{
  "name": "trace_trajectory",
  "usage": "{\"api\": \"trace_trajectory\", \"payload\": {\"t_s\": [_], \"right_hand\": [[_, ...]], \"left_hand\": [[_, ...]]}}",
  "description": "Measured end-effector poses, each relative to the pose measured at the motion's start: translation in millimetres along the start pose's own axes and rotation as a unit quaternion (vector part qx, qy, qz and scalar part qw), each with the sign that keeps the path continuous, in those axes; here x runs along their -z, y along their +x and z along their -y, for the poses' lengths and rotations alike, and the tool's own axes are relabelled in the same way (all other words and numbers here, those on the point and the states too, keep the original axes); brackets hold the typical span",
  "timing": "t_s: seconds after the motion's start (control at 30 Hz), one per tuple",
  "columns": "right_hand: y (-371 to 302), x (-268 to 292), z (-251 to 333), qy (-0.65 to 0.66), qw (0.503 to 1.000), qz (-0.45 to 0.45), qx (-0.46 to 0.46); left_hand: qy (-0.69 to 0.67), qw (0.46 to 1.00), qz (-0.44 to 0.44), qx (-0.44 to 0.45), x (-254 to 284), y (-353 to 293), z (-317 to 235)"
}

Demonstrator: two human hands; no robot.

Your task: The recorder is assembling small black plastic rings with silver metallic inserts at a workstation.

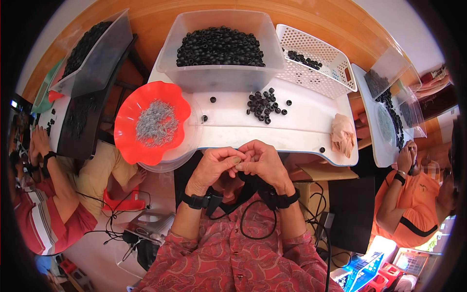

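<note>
My left hand (218, 164) and my right hand (260, 161) meet at the near edge of the white table (292, 136). Fingertips of both are pinched together; whatever they hold is hidden or too small to name. Beyond them lies a loose pile of small black ring-like parts (265, 106), with a few strays around it. To the left, a red wavy-rimmed bowl (127, 109) holds many small silvery metal pieces (156, 122). A clear plastic bin (219, 78) full of the same black parts stands behind the pile.
A white perforated basket (316, 61) with some black parts stands at the back right. A crumpled tan cloth (343, 135) lies on the right edge. People sit at tables on both sides, one in an orange shirt (413, 209). Cables (318, 209) hang beside me.
</note>
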State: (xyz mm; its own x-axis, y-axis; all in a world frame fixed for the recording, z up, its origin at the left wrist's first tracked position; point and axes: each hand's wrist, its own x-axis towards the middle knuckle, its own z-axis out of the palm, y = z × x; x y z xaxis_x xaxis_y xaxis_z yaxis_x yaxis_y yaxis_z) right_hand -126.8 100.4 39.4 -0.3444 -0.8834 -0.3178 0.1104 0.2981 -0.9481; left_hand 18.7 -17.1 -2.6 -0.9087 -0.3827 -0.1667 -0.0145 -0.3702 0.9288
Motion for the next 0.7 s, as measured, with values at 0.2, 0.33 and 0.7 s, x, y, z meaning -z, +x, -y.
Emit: {"api": "trace_trajectory", "payload": {"t_s": [0.2, 0.33, 0.7], "right_hand": [[24.5, -2.3, 5.9, 0.050, 0.994, -0.079, 0.049], [60.4, 4.8, -7.7, -0.346, 0.830, -0.307, 0.312], [83.5, -2.8, -0.2, -0.523, 0.768, -0.300, 0.216]], "left_hand": [[-0.307, 0.950, -0.043, -0.036, 5.7, 6.1, 13.3], [-0.340, 0.939, -0.045, -0.030, 3.4, 8.7, 12.5], [-0.421, 0.906, -0.034, -0.033, 7.1, 7.6, 12.6]]}}
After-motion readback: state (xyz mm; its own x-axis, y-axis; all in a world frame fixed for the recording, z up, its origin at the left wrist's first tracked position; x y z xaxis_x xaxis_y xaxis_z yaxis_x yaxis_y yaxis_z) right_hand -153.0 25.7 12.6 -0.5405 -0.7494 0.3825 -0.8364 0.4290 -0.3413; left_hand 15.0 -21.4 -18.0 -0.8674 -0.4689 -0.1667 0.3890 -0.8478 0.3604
